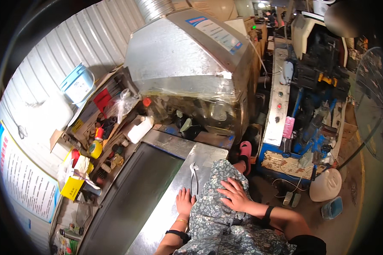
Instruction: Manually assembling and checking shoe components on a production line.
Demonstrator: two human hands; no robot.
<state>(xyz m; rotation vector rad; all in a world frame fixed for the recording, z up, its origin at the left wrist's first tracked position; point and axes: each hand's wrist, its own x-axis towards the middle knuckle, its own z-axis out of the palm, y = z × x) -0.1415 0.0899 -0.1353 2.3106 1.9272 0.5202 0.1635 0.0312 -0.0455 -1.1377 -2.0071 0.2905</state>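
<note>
My left hand [185, 203] lies flat on the bare metal tabletop [166, 212], its fingers stretched out and holding nothing. Just beyond its fingertips is a pair of pliers [194, 178] with curved handles. My right hand [235, 195] rests on the dark floral fabric [219, 182] over my lap, fingers spread and nothing in them. To the left of the metal strip runs a dark conveyor belt [136, 195], which leads toward a metal hood [178, 55] with clear plastic hanging below it.
A cluttered shelf at left holds a white jug [140, 129], a yellow box [72, 187] and a lidded bucket [78, 85]. On the right stands a blue machine [281, 157]. Near it on the floor are a white plastic container [325, 185], foot pedals [291, 198] and a cable.
</note>
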